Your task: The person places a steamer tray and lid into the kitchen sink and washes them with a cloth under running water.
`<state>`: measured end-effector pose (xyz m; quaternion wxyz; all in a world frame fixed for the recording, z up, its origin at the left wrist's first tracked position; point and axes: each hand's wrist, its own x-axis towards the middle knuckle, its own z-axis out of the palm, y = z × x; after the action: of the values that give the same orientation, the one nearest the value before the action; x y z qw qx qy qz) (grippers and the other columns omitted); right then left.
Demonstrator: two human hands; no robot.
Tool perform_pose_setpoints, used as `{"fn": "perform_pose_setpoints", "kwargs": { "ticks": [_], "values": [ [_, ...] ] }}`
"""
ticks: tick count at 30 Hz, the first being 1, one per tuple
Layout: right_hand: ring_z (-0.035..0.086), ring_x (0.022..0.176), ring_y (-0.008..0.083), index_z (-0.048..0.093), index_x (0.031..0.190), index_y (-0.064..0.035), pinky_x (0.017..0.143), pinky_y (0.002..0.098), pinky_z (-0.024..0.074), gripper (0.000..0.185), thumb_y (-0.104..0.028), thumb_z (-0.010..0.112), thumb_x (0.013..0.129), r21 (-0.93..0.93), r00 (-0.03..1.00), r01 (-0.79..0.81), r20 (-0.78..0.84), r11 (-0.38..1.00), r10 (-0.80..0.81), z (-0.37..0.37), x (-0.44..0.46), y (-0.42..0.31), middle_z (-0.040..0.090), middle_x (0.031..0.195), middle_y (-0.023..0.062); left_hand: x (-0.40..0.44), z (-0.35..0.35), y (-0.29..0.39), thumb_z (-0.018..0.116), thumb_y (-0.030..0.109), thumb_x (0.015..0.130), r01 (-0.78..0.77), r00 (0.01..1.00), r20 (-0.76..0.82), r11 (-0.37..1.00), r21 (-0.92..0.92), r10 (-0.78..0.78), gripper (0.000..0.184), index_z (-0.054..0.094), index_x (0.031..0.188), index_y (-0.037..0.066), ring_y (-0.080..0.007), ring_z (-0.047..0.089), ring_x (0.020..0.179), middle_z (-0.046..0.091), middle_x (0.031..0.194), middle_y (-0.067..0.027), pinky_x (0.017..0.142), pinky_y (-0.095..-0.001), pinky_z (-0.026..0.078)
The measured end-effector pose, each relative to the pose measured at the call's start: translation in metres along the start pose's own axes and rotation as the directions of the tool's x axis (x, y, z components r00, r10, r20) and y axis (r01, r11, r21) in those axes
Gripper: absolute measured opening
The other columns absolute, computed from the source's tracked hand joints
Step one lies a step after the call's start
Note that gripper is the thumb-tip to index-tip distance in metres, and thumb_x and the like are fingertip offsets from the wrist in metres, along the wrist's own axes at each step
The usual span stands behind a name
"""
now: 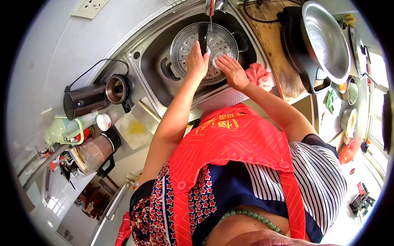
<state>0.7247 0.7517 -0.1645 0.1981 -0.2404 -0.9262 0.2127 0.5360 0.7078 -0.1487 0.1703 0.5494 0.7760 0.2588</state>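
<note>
A metal steamer pot [175, 46] with black side handles sits in the sink, and a perforated steamer plate [213, 75] shows inside it. My left hand [197, 61] is over the pot's left half, its fingers and thumb around the lower end of a dark, flat, rectangular piece [203, 35]; its exact kind is unclear. Water runs from the faucet [216, 5] beside that piece. Over the right half, my right hand [232, 69] has its fingers on a whitish, blurred wad [219, 56], perhaps a scrubber or foam. A pink cloth [258, 75] lies by my right wrist on the sink edge.
The steel sink [154, 63] surrounds the pot. Right of it, a wooden board [283, 65] and a black appliance [292, 45] carrying a large metal bowl [326, 41] stand close. To the left are a dark kettle [84, 100], a green thermos jug [61, 129] and a blender jar [96, 151].
</note>
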Motion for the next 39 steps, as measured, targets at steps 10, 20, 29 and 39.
{"fn": "perform_pose_setpoints", "kwargs": {
  "ticks": [10, 20, 29, 39],
  "values": [
    [0.042, 0.126, 0.0213, 0.055, 0.122, -0.0164, 0.103, 0.0372, 0.0315, 0.046, -0.005, 0.048, 0.079, -0.269, 0.998, -0.060, -0.010, 0.961, 0.059, 0.024, 0.120, 0.093, 0.048, 0.133, 0.0008, -0.002, 0.002, -0.002, 0.051, 0.027, 0.089, 0.001, 1.000, 0.012, 1.000, -0.012, -0.001, 0.065, 0.022, 0.139, -0.002, -0.0315, 0.039, 0.125, 0.039, 0.136, -0.0204, 0.099, -0.0435, 0.029],
    [0.045, 0.120, 0.0309, 0.051, 0.117, -0.0009, 0.097, 0.0404, 0.0367, 0.040, -0.003, 0.046, 0.078, -0.119, 0.974, -0.172, -0.171, 0.978, 0.150, -0.002, 0.007, 0.038, 0.050, 0.126, 0.0162, -0.004, 0.003, 0.002, 0.052, 0.026, 0.089, 0.017, 1.000, -0.013, 0.999, 0.035, -0.017, 0.066, 0.020, 0.141, 0.000, -0.0301, 0.036, 0.127, 0.036, 0.138, -0.0203, 0.101, -0.0436, 0.026],
    [0.043, 0.120, 0.0245, 0.058, 0.114, -0.0120, 0.092, 0.0424, 0.0356, 0.042, -0.001, 0.050, 0.074, -0.210, 0.962, -0.265, -0.124, 0.941, 0.243, -0.002, 0.081, 0.070, 0.049, 0.128, 0.0017, -0.002, 0.003, 0.001, 0.054, 0.025, 0.087, 0.001, 0.999, -0.040, 1.000, 0.028, 0.001, 0.067, 0.022, 0.140, 0.000, -0.0304, 0.038, 0.126, 0.038, 0.136, -0.0201, 0.099, -0.0438, 0.028],
    [0.056, 0.091, 0.0299, 0.067, 0.096, -0.0092, 0.084, 0.0420, 0.0438, 0.023, -0.006, 0.055, 0.077, 0.169, 0.998, 0.048, -0.056, 0.985, -0.039, 0.056, 0.181, 0.100, 0.060, 0.103, 0.0065, -0.002, -0.003, 0.006, 0.054, 0.023, 0.086, 0.019, 0.999, -0.034, 0.998, 0.062, -0.017, 0.065, 0.025, 0.138, -0.003, -0.0317, 0.041, 0.122, 0.042, 0.133, -0.0197, 0.098, -0.0437, 0.032]
  ]
}}
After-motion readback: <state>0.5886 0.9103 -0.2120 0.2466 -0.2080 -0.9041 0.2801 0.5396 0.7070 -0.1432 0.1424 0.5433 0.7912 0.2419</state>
